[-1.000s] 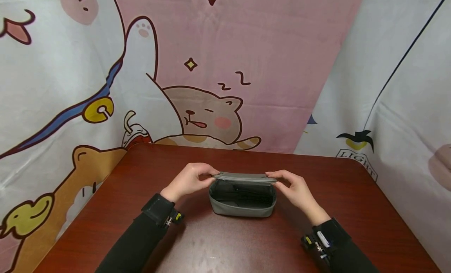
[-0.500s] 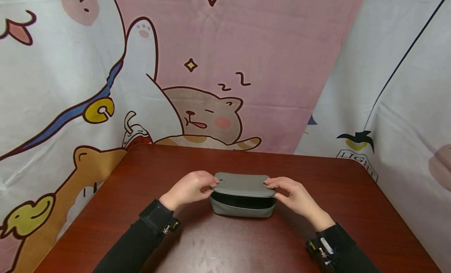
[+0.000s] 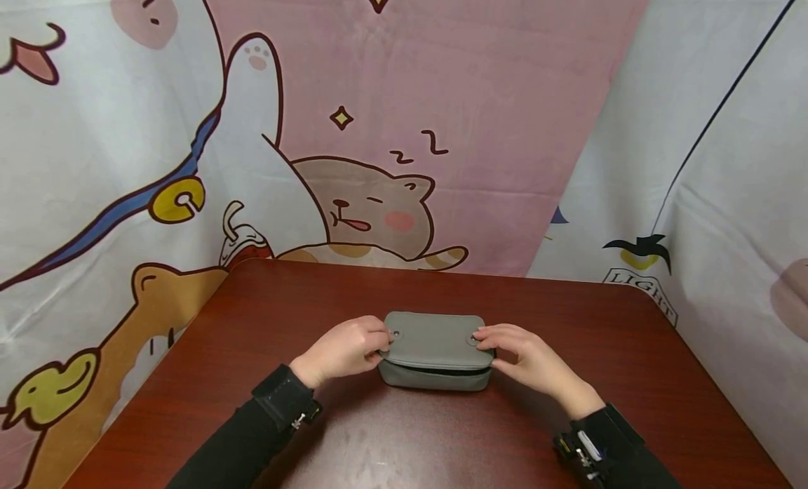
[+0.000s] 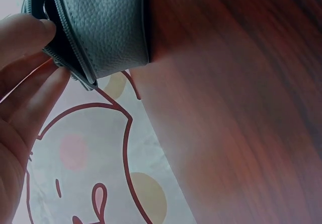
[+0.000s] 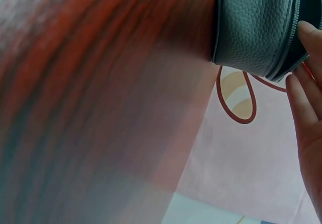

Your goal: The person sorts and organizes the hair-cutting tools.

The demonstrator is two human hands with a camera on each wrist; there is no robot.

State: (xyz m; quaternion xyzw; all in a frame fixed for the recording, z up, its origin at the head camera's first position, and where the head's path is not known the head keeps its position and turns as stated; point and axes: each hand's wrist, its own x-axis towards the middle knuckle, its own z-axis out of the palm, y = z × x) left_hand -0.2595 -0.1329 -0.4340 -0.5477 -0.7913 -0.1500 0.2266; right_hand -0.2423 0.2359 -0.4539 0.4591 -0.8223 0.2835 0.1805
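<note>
A grey-green zippered case (image 3: pixel 435 340) of pebbled leather sits on the table, its lid lowered almost flat with a dark gap along the front. My left hand (image 3: pixel 347 347) pinches the lid's left edge between thumb and fingers. At the opposite edge, my right hand (image 3: pixel 530 357) holds the lid the same way, fingers on top near a round stud. In the left wrist view, the unzipped zipper (image 4: pixel 70 38) runs past my thumb. The right wrist view shows the other end of the case (image 5: pixel 256 27), with my thumb at the zipper gap. The interior is mostly hidden.
The reddish-brown wooden table (image 3: pixel 429 447) has rounded far corners. Behind and beside it hangs a cloth backdrop (image 3: pixel 480 124) with cartoon animals. Dark sleeves with small wrist-worn devices (image 3: pixel 581 450) cover both forearms.
The lid has swung down toward the front from standing upright, covering the dark inside. Both hands have come down and slightly nearer with it, keeping their hold on its edges.
</note>
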